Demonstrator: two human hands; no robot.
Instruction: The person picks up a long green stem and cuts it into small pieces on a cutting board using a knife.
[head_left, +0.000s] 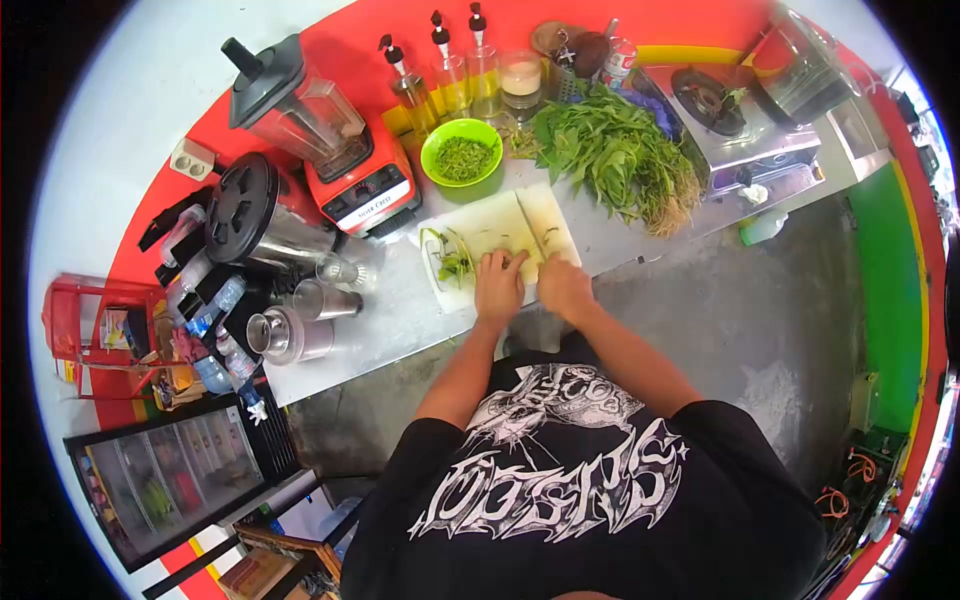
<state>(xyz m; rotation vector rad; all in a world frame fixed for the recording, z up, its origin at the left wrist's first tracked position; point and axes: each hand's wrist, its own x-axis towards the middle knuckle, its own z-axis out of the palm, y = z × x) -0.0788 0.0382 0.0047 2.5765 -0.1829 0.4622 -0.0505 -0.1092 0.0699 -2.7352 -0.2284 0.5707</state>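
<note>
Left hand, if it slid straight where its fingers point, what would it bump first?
Likely the green bowl past the cutting board, though the left hand might just miss its rim.

Black short-sleeved T-shirt (700, 520), and what a print: jagged white lettering under a spiky white drawing across the front. Left hand (498, 285) and right hand (563, 288) bare, forearms uncovered.

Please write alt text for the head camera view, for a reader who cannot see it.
A person's left hand steadies green stems on a white cutting board while the right hand holds a knife. Behind are a green bowl of chopped greens and a pile of leafy greens.
</note>
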